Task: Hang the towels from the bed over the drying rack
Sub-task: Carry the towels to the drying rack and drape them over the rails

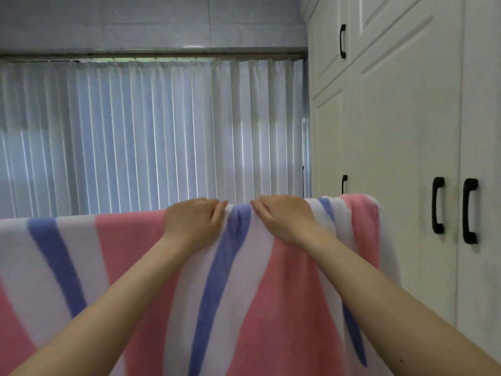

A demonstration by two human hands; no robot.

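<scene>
A large towel (130,251) with pink, white and blue stripes hangs spread wide in front of me, its top edge running from the left frame edge up to the right. My left hand (192,221) and my right hand (284,218) pinch that top edge close together near the middle, on either side of a blue stripe. The drying rack is hidden behind the towel. The bed is out of view.
White pleated curtains (151,137) cover the window behind the towel. Tall white wardrobe doors (401,118) with black handles (437,204) stand close on the right, near the towel's right end.
</scene>
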